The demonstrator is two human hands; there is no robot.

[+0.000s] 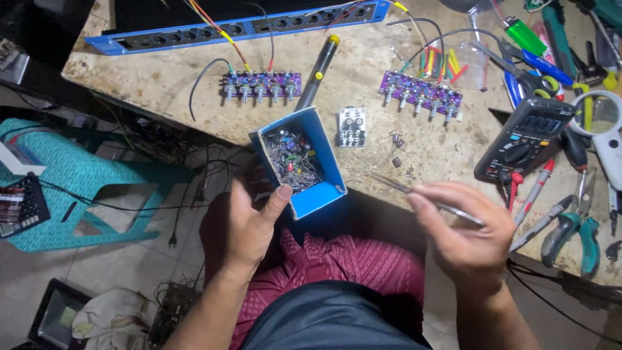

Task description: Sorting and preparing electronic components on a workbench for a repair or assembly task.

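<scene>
The small open box (322,150) is bright blue outside and white inside (its heap of tiny parts is mostly grey with red and blue specks). Two circuit boards (262,85) (422,93) near the worktop's (162,78) far edge are purple. The long panel (236,29) along that edge is blue with a black face. The worktop is mottled beige. Pliers (578,228) at its right edge have teal handles.

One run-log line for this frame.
left hand: holds blue box of small components | right hand: pinches tweezers | bench: two purple boards, multimeter
</scene>
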